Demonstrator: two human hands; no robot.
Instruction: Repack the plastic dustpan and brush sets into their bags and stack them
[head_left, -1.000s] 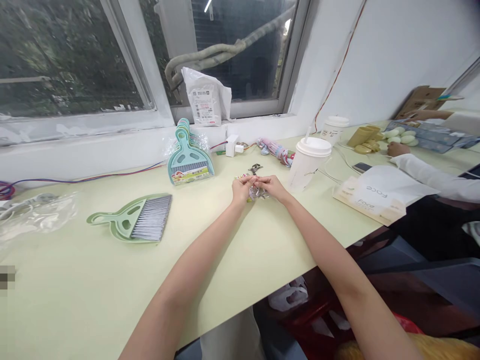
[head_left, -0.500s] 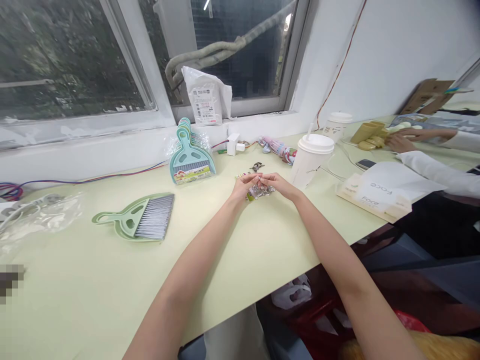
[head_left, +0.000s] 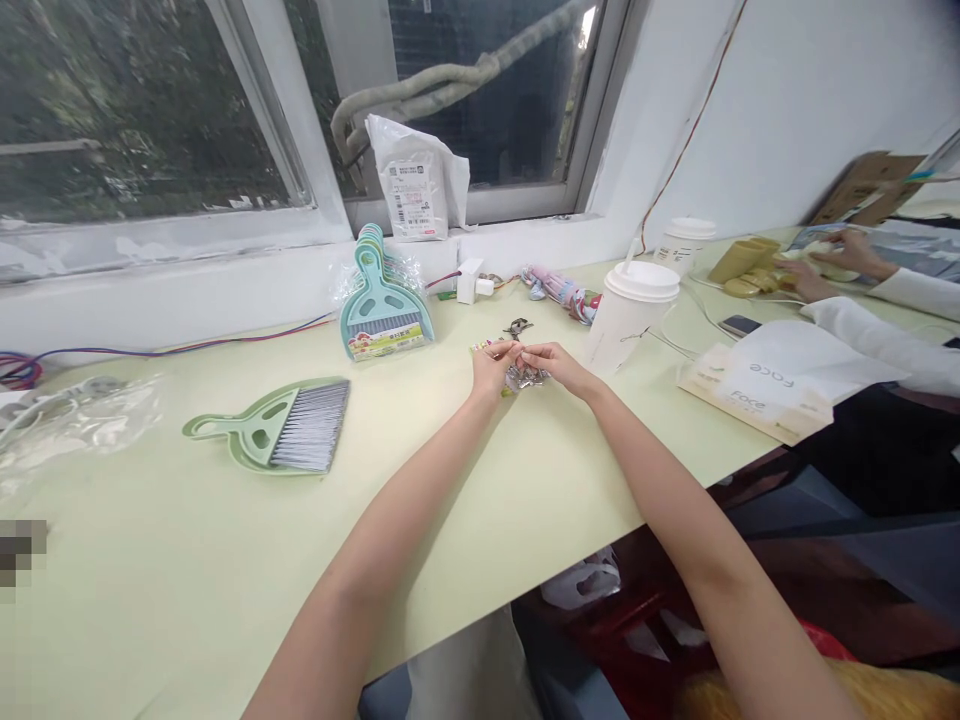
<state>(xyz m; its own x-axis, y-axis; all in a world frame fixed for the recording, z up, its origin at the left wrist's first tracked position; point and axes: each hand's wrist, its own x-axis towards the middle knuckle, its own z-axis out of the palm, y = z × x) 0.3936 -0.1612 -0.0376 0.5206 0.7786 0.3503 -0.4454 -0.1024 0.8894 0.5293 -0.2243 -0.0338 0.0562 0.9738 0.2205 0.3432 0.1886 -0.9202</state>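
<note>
My left hand [head_left: 495,368] and my right hand [head_left: 557,368] meet fingertip to fingertip above the table [head_left: 540,480]. Both are closed in a pinch; whatever sits between the fingers is too small to make out. Just under them lies a clump of small shiny silvery metal pieces [head_left: 527,378], partly covered by the fingers. A colourful printed label or packet [head_left: 480,347] peeks out beside my left hand. Beyond the fingers rests a small dark metal object [head_left: 517,327], its kind unclear.
A green dustpan with brush [head_left: 259,440] lies to the left; a stack of blue-green dustpans [head_left: 386,310] leans by the wall. A lidded paper cup [head_left: 634,315] stands close to my right hand. Further right are a paper bag [head_left: 750,400], a phone [head_left: 740,325] and another person's hands [head_left: 855,255].
The view has shifted slightly. My hands stay together over the silvery pieces, fingers still pinched. On the right, the other person's hand has risen a little.
</note>
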